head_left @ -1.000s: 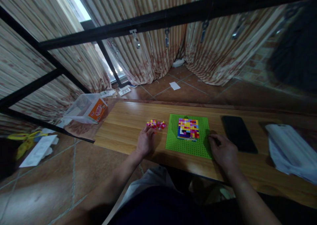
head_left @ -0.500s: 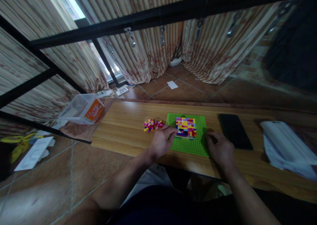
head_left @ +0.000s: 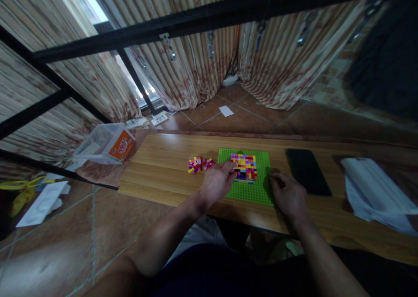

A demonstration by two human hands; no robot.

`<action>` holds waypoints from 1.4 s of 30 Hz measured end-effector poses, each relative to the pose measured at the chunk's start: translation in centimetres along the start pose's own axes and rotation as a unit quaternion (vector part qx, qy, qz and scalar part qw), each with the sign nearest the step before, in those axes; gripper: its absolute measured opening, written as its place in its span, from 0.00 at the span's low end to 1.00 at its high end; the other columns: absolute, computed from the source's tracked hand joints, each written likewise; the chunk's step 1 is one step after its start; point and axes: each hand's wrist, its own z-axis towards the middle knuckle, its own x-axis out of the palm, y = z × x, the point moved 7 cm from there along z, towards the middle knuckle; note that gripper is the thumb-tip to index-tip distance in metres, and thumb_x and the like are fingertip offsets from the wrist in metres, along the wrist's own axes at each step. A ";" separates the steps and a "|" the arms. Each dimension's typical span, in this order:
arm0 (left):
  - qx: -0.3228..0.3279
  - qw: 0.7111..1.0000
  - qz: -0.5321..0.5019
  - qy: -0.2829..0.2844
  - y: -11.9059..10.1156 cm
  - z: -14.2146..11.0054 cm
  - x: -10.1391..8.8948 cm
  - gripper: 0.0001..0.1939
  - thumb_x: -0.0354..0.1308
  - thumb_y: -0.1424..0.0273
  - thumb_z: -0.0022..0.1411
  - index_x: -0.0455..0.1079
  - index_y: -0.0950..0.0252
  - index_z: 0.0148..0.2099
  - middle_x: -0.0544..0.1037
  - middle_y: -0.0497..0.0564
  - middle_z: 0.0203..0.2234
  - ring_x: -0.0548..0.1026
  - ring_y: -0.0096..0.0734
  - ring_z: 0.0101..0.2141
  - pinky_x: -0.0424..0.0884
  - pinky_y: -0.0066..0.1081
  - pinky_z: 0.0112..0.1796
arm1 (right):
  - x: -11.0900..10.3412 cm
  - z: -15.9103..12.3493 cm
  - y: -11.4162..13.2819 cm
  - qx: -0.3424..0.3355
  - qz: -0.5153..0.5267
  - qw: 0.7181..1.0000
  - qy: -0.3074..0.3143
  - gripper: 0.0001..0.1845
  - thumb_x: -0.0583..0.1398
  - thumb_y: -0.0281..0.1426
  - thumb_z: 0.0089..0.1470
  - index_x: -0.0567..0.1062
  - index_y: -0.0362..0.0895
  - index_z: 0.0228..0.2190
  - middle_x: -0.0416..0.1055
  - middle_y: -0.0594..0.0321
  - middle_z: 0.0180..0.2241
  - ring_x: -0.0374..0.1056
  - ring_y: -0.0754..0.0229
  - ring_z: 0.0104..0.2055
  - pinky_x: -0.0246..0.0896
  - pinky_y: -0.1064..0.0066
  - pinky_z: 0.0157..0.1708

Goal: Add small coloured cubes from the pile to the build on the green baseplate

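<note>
A green studded baseplate (head_left: 261, 196) lies on the wooden table, with a square block of many-coloured toy bricks (head_left: 245, 163) built on it. My left hand (head_left: 217, 182) reaches over the plate's left side. Its fingertips are pressed together at the left edge of the block, and whatever they pinch is too small to make out. At the plate's right edge, my right hand (head_left: 288, 195) is curled with thumb and forefinger gripping the rim. Left of the plate is a small heap of loose toy bricks (head_left: 196, 164), partly beside my left hand.
A black phone (head_left: 308, 171) lies right of my right hand, with a white plastic packet (head_left: 375, 188) farther right. On the floor past the table's left end stands a clear plastic box (head_left: 104, 146) with an orange label. A black metal bar (head_left: 196, 22) crosses above, before curtains.
My left hand has shifted slightly to the right and up, onto the left edge of the brick block. My right hand stays at the plate's edge. The view has moved a little.
</note>
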 end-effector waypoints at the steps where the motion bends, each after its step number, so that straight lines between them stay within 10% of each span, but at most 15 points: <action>1: -0.001 1.000 -0.001 -0.001 0.0 0.0 0.0 0.12 0.59 0.74 0.60 0.69 0.62 0.47 0.79 0.49 0.35 0.77 0.31 0.36 0.72 0.31 0.41 | 0.0 0.0 0.0 0.002 -0.001 1.000 0.000 0.16 0.53 0.39 0.56 0.78 0.44 0.34 0.76 0.57 0.35 0.71 0.57 0.34 0.64 0.66 0.37; 42: 0.099 0.991 0.093 -0.013 -1.4 -0.6 0.5 0.10 0.52 0.77 0.64 0.73 0.63 0.35 0.78 0.51 0.32 0.74 0.32 0.34 0.69 0.32 0.39 | 0.3 -0.2 0.0 -0.003 0.013 1.000 -0.002 0.16 0.53 0.40 0.57 0.77 0.44 0.34 0.76 0.56 0.35 0.71 0.56 0.35 0.65 0.65 0.37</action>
